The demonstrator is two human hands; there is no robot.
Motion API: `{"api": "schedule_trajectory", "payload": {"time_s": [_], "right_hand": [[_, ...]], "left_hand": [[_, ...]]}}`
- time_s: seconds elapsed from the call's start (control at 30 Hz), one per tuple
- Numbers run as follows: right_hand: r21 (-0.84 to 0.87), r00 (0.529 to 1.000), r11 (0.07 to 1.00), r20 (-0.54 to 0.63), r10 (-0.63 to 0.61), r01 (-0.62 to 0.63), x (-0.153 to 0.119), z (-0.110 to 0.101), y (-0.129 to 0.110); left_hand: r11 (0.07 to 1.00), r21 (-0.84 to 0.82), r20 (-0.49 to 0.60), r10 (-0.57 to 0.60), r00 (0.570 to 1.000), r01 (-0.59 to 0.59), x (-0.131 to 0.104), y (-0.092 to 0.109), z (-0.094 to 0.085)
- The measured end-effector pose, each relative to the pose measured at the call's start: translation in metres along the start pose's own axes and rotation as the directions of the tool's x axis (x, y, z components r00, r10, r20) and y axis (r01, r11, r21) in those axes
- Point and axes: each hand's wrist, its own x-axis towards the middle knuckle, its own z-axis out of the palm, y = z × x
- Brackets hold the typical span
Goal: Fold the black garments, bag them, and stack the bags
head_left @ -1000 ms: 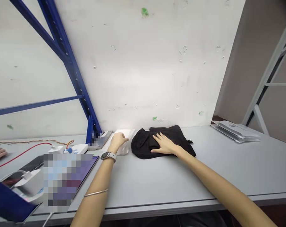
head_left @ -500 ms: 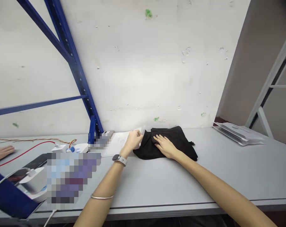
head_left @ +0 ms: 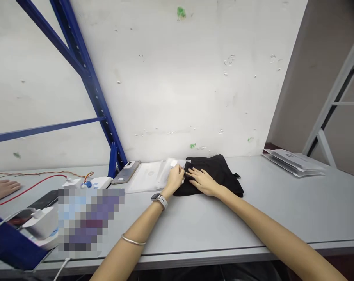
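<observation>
Folded black fabric, perhaps a garment, lies on the grey table against the wall. My right hand rests flat on it with fingers spread. Just left of it, my left hand has its fingers pinched on the edge of a translucent plastic bag. That edge overlaps the left part of the black fabric. Beneath and left of the bag lies another flat whitish bag with a faint round print. My left fingertips are partly hidden from view.
A phone lies left of the bags, beside a blue metal post. White chargers, cables and a dark phone crowd the left. Another person's hand rests there. Several flat bags are stacked at far right.
My left hand has moved right, drawing the plastic bag's edge over the left part of the black fabric. My right hand stays on the fabric.
</observation>
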Motion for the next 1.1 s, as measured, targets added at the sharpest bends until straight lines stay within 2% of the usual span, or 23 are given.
{"api": "schedule_trajectory", "payload": {"time_s": [0.07, 0.2, 0.27, 0.37, 0.47, 0.63, 0.77, 0.87, 0.97, 1.1], "right_hand": [[0.031, 0.995, 0.996, 0.038, -0.090, 0.089, -0.003, -0.008, -0.003], [0.003, 0.981, 0.983, 0.058, -0.185, 0.185, 0.001, -0.013, -0.006], [-0.041, 0.987, 0.987, 0.050, -0.156, 0.158, 0.008, -0.008, -0.005], [-0.101, 1.000, 0.995, -0.010, -0.023, 0.022, 0.021, 0.001, -0.001], [-0.121, 0.997, 0.991, -0.063, 0.044, -0.051, 0.023, 0.002, 0.000], [-0.064, 0.991, 0.989, 0.019, -0.133, 0.134, 0.014, -0.008, -0.005], [-0.106, 0.994, 0.988, -0.016, -0.111, 0.109, 0.021, -0.003, -0.010], [-0.160, 0.999, 0.987, -0.049, 0.004, -0.012, 0.029, 0.006, -0.007], [-0.127, 0.992, 0.987, -0.088, 0.092, -0.103, 0.025, 0.003, 0.002], [-0.026, 1.000, 1.000, 0.024, 0.012, -0.012, 0.009, -0.010, 0.020]], "left_hand": [[0.999, -0.020, -0.014, 0.042, 0.999, -0.043, 0.000, 0.000, -0.001], [0.987, -0.025, 0.060, 0.159, 0.986, -0.157, 0.000, -0.001, 0.001], [0.974, -0.035, 0.089, 0.225, 0.970, -0.223, 0.000, -0.001, 0.003], [0.956, -0.033, 0.105, 0.294, 0.950, -0.292, -0.001, 0.001, 0.009], [0.954, -0.044, 0.113, 0.299, 0.948, -0.296, -0.002, 0.004, 0.011], [0.969, -0.123, 0.098, 0.228, 0.969, -0.216, -0.003, 0.010, 0.004], [0.950, -0.133, 0.121, 0.300, 0.946, -0.284, -0.005, 0.018, 0.002], [0.941, -0.069, 0.156, 0.339, 0.928, -0.332, -0.009, 0.024, 0.006], [0.936, 0.076, 0.167, 0.329, 0.930, -0.344, -0.013, 0.025, 0.007], [0.850, 0.280, 0.238, 0.390, 0.890, -0.447, -0.019, 0.018, 0.005]]}}
